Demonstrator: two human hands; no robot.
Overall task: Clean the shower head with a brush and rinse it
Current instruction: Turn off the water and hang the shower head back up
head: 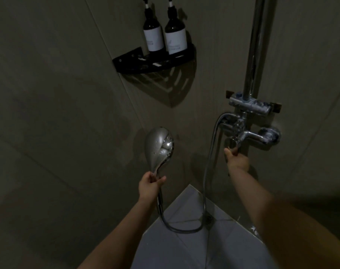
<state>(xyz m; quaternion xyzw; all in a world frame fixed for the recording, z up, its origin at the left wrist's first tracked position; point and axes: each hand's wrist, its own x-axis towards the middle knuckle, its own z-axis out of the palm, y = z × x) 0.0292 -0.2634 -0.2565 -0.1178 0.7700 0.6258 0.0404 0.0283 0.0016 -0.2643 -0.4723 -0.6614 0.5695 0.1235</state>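
A chrome shower head (159, 147) with water drops on its back stands upright in the shower corner, its face turned away toward the wall. My left hand (149, 186) grips its handle from below. Its metal hose (205, 191) loops down over the floor and back up to the chrome mixer tap (242, 131) on the right wall. My right hand (237, 158) reaches up and holds the tap's lever (233, 143). No brush is in view, and I see no water flowing.
A black corner shelf (155, 62) with two dark pump bottles (164, 33) hangs above the shower head. A chrome riser pipe (255, 45) runs up from the mixer. A floor drain (209, 220) sits in the pale tiled floor (184, 247) below.
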